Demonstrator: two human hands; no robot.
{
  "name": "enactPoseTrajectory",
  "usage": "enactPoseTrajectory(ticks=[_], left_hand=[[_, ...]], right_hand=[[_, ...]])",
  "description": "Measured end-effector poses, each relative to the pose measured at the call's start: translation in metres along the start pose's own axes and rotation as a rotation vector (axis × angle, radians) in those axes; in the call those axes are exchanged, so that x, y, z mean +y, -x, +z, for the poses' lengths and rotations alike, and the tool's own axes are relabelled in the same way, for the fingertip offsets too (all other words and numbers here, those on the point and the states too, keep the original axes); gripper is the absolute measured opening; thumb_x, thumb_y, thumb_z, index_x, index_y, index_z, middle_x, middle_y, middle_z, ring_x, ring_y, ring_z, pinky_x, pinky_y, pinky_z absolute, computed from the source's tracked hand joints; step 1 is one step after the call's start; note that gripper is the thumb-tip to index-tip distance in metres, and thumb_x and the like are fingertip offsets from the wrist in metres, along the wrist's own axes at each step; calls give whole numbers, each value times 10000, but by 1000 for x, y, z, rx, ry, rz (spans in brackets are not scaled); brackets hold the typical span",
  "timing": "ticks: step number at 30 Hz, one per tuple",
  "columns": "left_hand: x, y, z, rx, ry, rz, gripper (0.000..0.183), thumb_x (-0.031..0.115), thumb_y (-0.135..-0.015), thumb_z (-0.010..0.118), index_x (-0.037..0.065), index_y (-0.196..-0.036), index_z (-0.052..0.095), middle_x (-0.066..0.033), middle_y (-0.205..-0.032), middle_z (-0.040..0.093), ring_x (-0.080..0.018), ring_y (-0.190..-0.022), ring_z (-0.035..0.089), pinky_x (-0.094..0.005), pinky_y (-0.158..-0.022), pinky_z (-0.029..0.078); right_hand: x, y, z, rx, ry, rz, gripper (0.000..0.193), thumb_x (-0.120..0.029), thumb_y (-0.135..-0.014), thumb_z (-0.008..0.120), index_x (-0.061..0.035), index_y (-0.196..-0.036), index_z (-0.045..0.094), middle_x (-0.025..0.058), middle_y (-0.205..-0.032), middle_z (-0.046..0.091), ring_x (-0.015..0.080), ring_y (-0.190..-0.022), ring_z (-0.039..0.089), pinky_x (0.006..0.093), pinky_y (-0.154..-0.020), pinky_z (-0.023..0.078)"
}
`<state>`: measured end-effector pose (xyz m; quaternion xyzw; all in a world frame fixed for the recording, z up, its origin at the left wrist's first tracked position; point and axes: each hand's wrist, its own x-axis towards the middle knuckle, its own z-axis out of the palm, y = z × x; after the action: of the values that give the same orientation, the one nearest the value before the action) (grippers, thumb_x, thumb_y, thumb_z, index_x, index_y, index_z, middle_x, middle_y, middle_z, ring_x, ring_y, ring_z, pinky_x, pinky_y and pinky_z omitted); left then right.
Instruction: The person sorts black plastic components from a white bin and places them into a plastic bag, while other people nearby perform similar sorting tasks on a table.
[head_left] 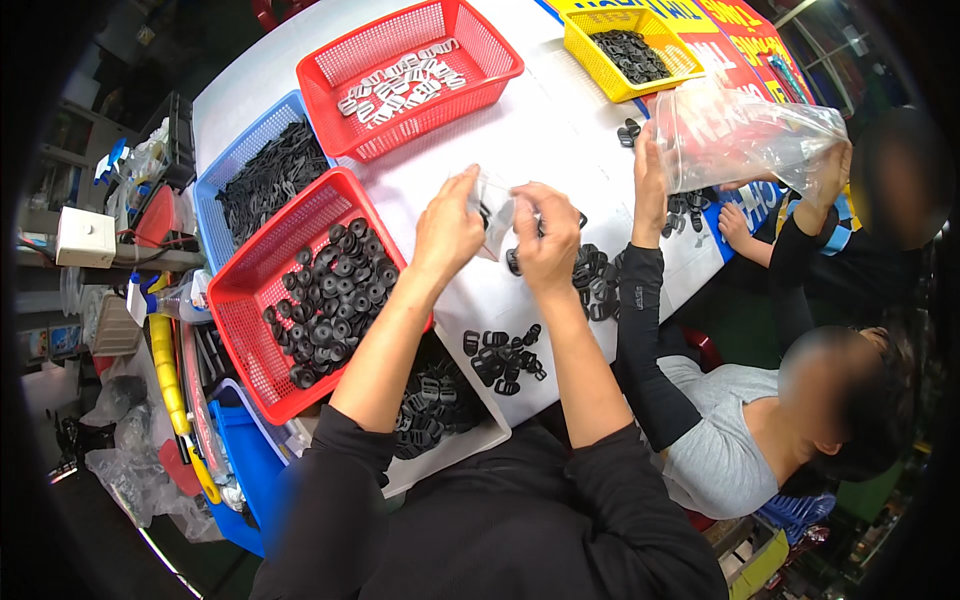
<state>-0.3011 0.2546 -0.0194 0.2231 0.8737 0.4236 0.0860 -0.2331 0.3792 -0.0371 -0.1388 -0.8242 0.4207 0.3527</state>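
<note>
Left hand [448,228] is partly closed, thumb spread from bent fingers, and has hold of one side of a small clear bag [493,203]; right hand [548,235] is curled more tightly at the bag's opposite side. Whether the right one also pinches a black piece cannot be told. The bag is just right of the disc basket [238,292], the red one of black discs, over the white table [560,130]; whether its bottom touches the surface is unclear. In this inspector's judgement, the step in hand is opening or handling the bag: both sides should be drawn evenly apart, with light fingertip tension, since thin film is apt to cling or split. Wrists are best held clear of the disc basket's rim. Nearest the body, a pale tray [452,463] of black buckles sits below and right of the disc basket; a loose buckle pile [503,360] lies to its right. Another buckle heap [597,282], farther right, is close to the right hand and could be scattered by a low elbow or wrist. Beyond the disc basket are a blue basket [207,190] of black strips and a red basket [487,62] of white clips. Well to its right, a co-worker's hand [650,185] grips a large clear bag [735,140]; farthest out is a yellow basket [588,58] of black pieces.
</note>
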Motion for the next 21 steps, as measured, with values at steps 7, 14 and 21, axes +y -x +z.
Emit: enactPoseTrajectory(ticks=[7, 14, 21], left_hand=[[19, 11, -52, 67, 46, -93, 593, -28, -715, 453, 1, -1305, 509, -205, -1272, 545, -356, -1163, 531, -378, -991, 409], [12, 30, -56, 14, 55, -151, 572, -27, -722, 449, -16, -1290, 517, -228, -1268, 547, -359, -1172, 531, -380, -1012, 393], [6, 39, -45, 29, 70, -125, 571, -31, -731, 446, -24, -1299, 501, -233, -1271, 539, -361, -1185, 520, -381, -1022, 390]], right_hand=[[116, 8, -2, -399, 595, 271, 666, -568, -759, 666, -221, -1310, 527, 159, -1443, 341, 390, -1372, 226, 668, -1032, 219], [88, 48, 6, -614, 687, 13, 800, -601, -667, 717, -277, -1355, 468, 139, -1442, 338, 344, -1370, 252, 701, -1020, 173], [106, 48, 21, -347, 664, -173, 434, -318, -765, 700, -142, -1145, 586, 85, -1080, 538, 263, -1040, 496, 441, -852, 368]])
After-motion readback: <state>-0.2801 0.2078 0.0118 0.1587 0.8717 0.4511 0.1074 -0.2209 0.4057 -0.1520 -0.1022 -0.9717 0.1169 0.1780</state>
